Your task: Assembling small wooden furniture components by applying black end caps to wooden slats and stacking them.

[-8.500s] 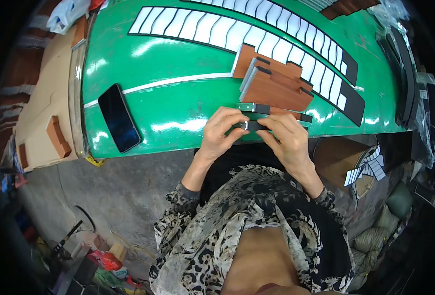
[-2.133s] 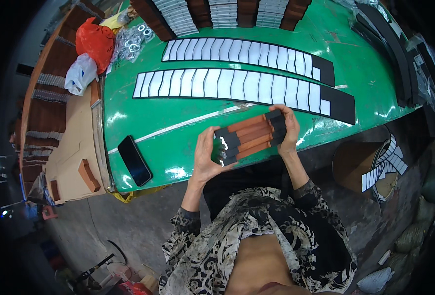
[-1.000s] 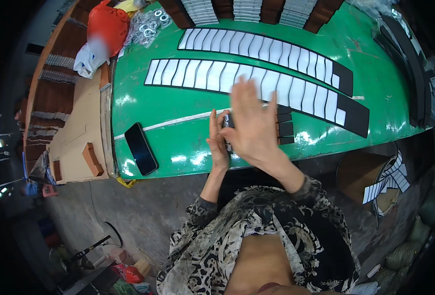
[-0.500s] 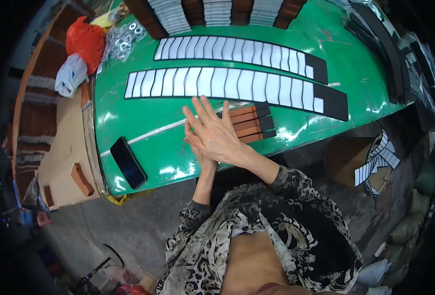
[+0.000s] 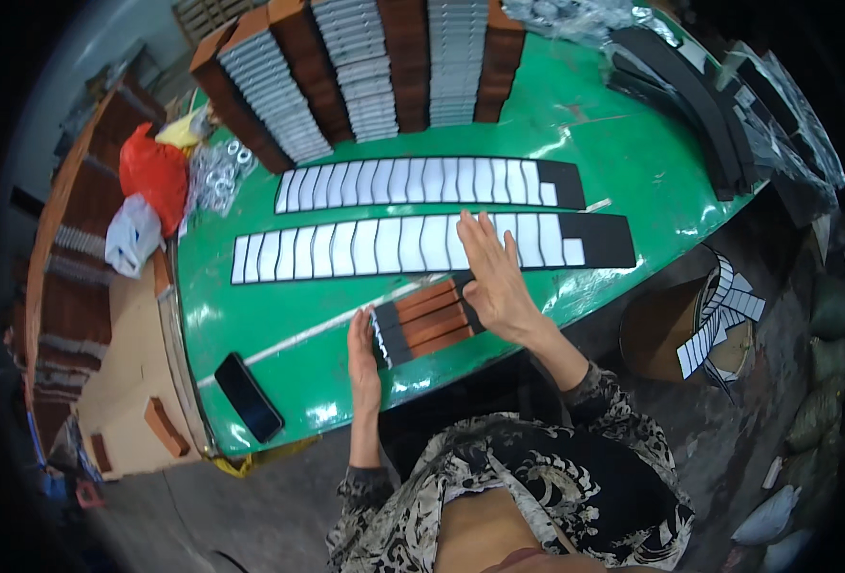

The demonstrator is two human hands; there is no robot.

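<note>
A row of several reddish-brown strips with black ends (image 5: 433,319) lies side by side near the table's front edge. Flat and upright, my left hand (image 5: 363,358) rests against or close beside their left ends, where a white jagged edge shows. At the right ends is my right hand (image 5: 501,291), fingers stretched out and thumb apart, covering part of them. Neither hand's fingers are wrapped around anything. Just beyond lies a long black strip covered with white pieces (image 5: 399,246), and a second such strip (image 5: 422,183) is farther back.
Tall stacks of brown and silvery pieces (image 5: 360,76) stand at the back of the green table (image 5: 289,320). A black phone (image 5: 249,396) lies at front left, near red and white bags (image 5: 150,181). Black curved strips (image 5: 690,105) lie at right; a bin (image 5: 656,325) holds white-tiled scraps.
My hands, together before, have moved apart to the two ends of the brown strips. The strips' left ends now show. The view has shifted, bringing more of the back stacks into sight.
</note>
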